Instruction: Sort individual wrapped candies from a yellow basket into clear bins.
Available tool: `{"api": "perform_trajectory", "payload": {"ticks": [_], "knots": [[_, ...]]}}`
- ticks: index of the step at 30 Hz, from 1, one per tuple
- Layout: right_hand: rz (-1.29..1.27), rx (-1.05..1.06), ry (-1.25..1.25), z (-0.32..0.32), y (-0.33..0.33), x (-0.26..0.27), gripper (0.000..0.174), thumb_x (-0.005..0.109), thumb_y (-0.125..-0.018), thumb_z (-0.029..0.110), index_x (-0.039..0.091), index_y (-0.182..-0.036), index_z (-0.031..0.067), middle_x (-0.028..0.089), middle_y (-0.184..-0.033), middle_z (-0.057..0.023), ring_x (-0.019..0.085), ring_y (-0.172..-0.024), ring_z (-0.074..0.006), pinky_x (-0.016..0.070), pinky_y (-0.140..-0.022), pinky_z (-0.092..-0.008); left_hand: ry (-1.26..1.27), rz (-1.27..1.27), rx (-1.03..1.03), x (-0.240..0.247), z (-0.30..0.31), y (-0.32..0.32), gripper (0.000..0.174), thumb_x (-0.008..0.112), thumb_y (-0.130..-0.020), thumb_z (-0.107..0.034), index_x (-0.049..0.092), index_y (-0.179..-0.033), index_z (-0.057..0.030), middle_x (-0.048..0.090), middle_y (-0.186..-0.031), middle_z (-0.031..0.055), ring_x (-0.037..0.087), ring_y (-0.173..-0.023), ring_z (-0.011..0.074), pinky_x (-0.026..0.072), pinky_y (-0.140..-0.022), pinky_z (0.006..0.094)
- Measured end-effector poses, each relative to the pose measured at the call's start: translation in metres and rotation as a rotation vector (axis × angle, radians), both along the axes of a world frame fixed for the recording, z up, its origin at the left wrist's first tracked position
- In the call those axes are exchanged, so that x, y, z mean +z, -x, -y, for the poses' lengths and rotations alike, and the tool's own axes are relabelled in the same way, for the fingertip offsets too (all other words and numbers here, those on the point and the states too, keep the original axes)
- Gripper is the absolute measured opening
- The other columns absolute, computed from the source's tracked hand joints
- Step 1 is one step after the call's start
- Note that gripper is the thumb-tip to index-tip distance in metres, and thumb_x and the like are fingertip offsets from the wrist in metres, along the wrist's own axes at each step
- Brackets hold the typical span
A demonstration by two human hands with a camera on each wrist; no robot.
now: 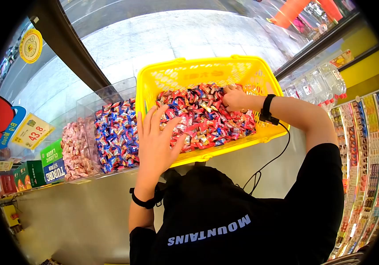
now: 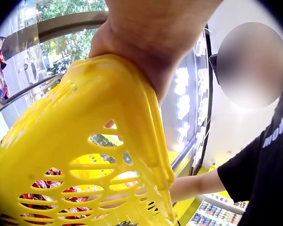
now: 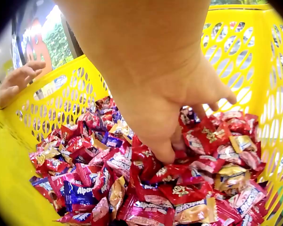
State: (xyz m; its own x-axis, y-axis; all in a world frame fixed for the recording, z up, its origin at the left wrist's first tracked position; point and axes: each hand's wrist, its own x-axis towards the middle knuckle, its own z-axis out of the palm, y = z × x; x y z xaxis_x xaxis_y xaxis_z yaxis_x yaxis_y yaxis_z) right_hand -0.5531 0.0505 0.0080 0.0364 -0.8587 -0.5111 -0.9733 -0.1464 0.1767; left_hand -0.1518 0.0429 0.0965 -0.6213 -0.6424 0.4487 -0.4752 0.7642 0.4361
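A yellow plastic basket [image 1: 260, 73] holds a heap of wrapped candies [image 1: 205, 132] in red, blue and gold. My left hand [image 1: 156, 139] rests at the basket's left rim, fingers spread and stretched over that side. In the left wrist view its wrist lies against the rim, with the fingers hidden behind. My right hand [image 1: 236, 98] is inside the basket at the right rear, its fingertips down among the candies. The right wrist view shows one finger [image 3: 165, 153] pressed between red wrappers, another finger held higher; I cannot tell whether it pinches a candy.
Left of the basket are clear bins with blue-and-red candies [image 1: 116, 137] and pink candies [image 1: 78, 150]. Beer boxes [image 1: 53, 161] and a price sign [image 1: 32, 131] stand further left. Large water bottles [image 1: 315, 84] are at the right. A cable [image 1: 282, 150] hangs from my right wrist.
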Motion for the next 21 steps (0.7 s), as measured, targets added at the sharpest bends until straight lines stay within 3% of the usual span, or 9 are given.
{"api": "perform_trajectory", "payload": {"ticks": [4, 7, 10, 12, 13, 15, 17, 21], "knots": [[-0.012, -0.031, -0.089, 0.012, -0.010, 0.033, 0.033, 0.078, -0.085, 0.039, 0.085, -0.103, 0.0126, 0.069, -0.124, -0.0205, 0.060, -0.129, -0.0427, 0.0513, -0.104, -0.0617, 0.000, -0.004, 0.015, 0.001, -0.001, 0.000, 0.041, 0.086, -0.085, -0.025, 0.074, -0.124, -0.0155, 0.056, -0.151, 0.0130, 0.045, -0.147, 0.0411, 0.0255, -0.128, 0.0627], [0.224, -0.107, -0.359, 0.032, -0.013, 0.073, 0.031, 0.075, -0.091, 0.039, 0.082, -0.097, 0.0092, 0.066, -0.134, -0.0238, 0.065, -0.119, -0.0420, 0.0520, -0.104, -0.0531, -0.009, -0.003, 0.012, 0.003, -0.001, 0.001, 0.040, 0.085, -0.086, -0.024, 0.075, -0.123, -0.0151, 0.057, -0.150, 0.0135, 0.046, -0.146, 0.0412, 0.0257, -0.128, 0.0625], [0.628, 0.017, 0.042, -0.001, -0.046, 0.129, 0.030, 0.074, -0.097, 0.036, 0.082, -0.099, 0.0071, 0.062, -0.144, -0.0258, 0.064, -0.125, -0.0429, 0.0525, -0.106, -0.0480, -0.021, -0.025, 0.015, 0.001, 0.000, 0.001, 0.037, 0.086, -0.086, -0.025, 0.076, -0.120, -0.0148, 0.058, -0.147, 0.0132, 0.047, -0.145, 0.0415, 0.0254, -0.128, 0.0631], [0.819, -0.020, 0.282, -0.028, -0.079, 0.153, 0.026, 0.077, -0.099, 0.033, 0.084, -0.106, 0.0086, 0.061, -0.148, -0.0248, 0.062, -0.133, -0.0410, 0.0507, -0.111, -0.0471, -0.013, -0.028, -0.005, 0.002, 0.001, 0.002, 0.038, 0.086, -0.085, -0.027, 0.076, -0.120, -0.0150, 0.058, -0.147, 0.0127, 0.047, -0.145, 0.0416, 0.0250, -0.127, 0.0643], [0.913, -0.122, 0.299, -0.040, -0.094, 0.155, 0.024, 0.078, -0.099, 0.032, 0.084, -0.110, 0.0114, 0.059, -0.151, -0.0234, 0.060, -0.137, -0.0400, 0.0495, -0.113, -0.0462, -0.014, -0.025, -0.015, 0.003, 0.001, 0.002, 0.038, 0.087, -0.085, -0.028, 0.076, -0.119, -0.0152, 0.058, -0.147, 0.0125, 0.047, -0.145, 0.0416, 0.0247, -0.127, 0.0649], [0.942, 0.024, 0.441, -0.057, -0.121, 0.157, 0.021, 0.079, -0.097, 0.022, 0.084, -0.115, 0.0141, 0.057, -0.155, -0.0212, 0.057, -0.141, -0.0395, 0.0483, -0.115, -0.0465, 0.000, -0.032, -0.055, 0.006, 0.001, 0.003, 0.039, 0.088, -0.085, -0.035, 0.078, -0.116, -0.0149, 0.059, -0.147, 0.0115, 0.047, -0.146, 0.0401, 0.0229, -0.126, 0.0672], [1.067, 0.013, 0.486, -0.069, -0.146, 0.150, 0.026, 0.080, -0.094, 0.014, 0.083, -0.120, 0.0156, 0.055, -0.157, -0.0198, 0.055, -0.144, -0.0396, 0.0471, -0.116, -0.0469, 0.011, -0.038, -0.102, 0.012, -0.002, 0.005, 0.041, 0.088, -0.085, -0.042, 0.079, -0.113, -0.0136, 0.059, -0.145, 0.0111, 0.047, -0.146, 0.0385, 0.0224, -0.126, 0.0684], [1.263, -0.011, 0.607, -0.084, -0.173, 0.128, 0.035, 0.080, -0.093, 0.012, 0.081, -0.128, 0.0182, 0.052, -0.158, -0.0204, 0.052, -0.144, -0.0398, 0.0432, -0.119, -0.0483, -0.059, -0.093, -0.203, 0.019, -0.010, 0.006, 0.029, 0.088, -0.085, -0.033, 0.082, -0.102, -0.0101, 0.066, -0.140, 0.0056, 0.052, -0.143, 0.0360, 0.0230, -0.126, 0.0669]]}}
